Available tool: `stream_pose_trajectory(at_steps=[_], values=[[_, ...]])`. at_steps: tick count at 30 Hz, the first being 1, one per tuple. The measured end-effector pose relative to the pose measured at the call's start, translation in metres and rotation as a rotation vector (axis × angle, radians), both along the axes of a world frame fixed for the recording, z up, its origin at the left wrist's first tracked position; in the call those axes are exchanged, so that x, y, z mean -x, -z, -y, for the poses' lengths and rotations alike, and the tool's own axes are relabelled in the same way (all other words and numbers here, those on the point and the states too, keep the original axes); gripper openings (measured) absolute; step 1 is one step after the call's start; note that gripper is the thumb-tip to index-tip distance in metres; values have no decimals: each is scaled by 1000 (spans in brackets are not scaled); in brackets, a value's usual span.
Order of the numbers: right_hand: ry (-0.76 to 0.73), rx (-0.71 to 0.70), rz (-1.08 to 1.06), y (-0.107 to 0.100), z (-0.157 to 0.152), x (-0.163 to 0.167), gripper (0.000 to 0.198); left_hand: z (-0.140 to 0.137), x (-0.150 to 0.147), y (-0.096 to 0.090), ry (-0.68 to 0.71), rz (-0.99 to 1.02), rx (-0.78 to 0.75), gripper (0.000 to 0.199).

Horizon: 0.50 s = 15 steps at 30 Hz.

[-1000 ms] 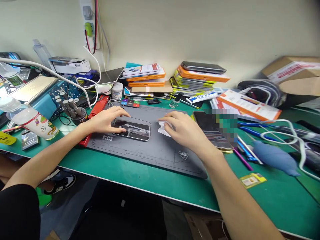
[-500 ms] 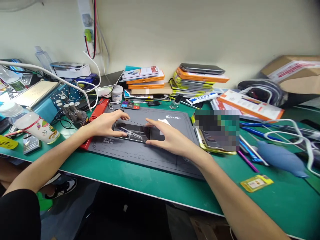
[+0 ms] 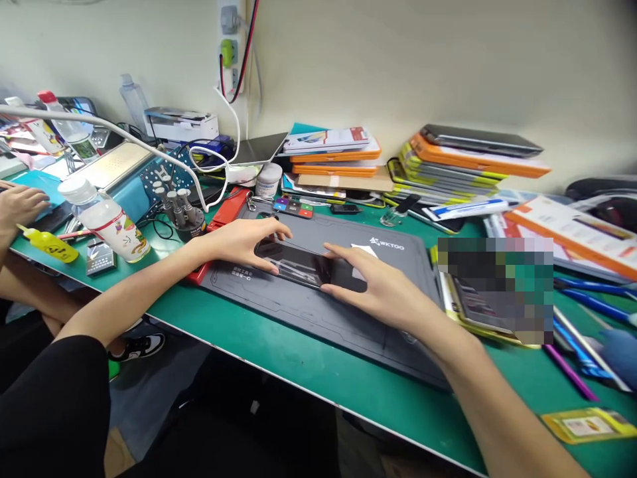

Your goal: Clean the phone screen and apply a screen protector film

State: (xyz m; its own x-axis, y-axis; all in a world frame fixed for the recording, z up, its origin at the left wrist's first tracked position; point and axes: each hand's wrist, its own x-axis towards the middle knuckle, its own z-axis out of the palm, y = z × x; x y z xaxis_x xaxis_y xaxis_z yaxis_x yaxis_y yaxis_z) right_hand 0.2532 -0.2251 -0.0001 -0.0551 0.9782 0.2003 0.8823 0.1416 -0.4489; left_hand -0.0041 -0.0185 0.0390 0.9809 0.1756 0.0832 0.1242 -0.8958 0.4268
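A black smartphone [image 3: 298, 265] with a glossy, reflecting face lies sideways between my two hands, low over the grey work mat [image 3: 318, 318]. Its left end sits between the thumb and fingers of my left hand [image 3: 236, 242]. At the opposite end, my right hand [image 3: 381, 289] holds the phone by its long edges, thumb on the near side and fingers on the far side. Whether the phone rests on the mat or is slightly raised, I cannot tell. A white slip [image 3: 364, 251] lies on the mat just behind my right hand.
Left of the mat stand a screwdriver holder [image 3: 186, 222] and a tilted drink bottle [image 3: 117, 229]. Another person's hand [image 3: 22, 206] rests at the far left. Stacked boxes [image 3: 458, 159] line the wall. Blue-handled pliers [image 3: 597, 299] and a yellow packet [image 3: 590, 425] lie at right.
My view has swung left, so everything sits further right in the picture. Another person's hand and a yellow squeeze bottle have come fully into sight. Both my hands stay on the phone.
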Motion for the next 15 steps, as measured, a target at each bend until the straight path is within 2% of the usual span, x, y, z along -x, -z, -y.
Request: stream_pose_trajectory(at_steps=[15], values=[[36, 11, -52, 1, 0, 2, 67, -3, 0, 5, 36, 3, -43, 75]])
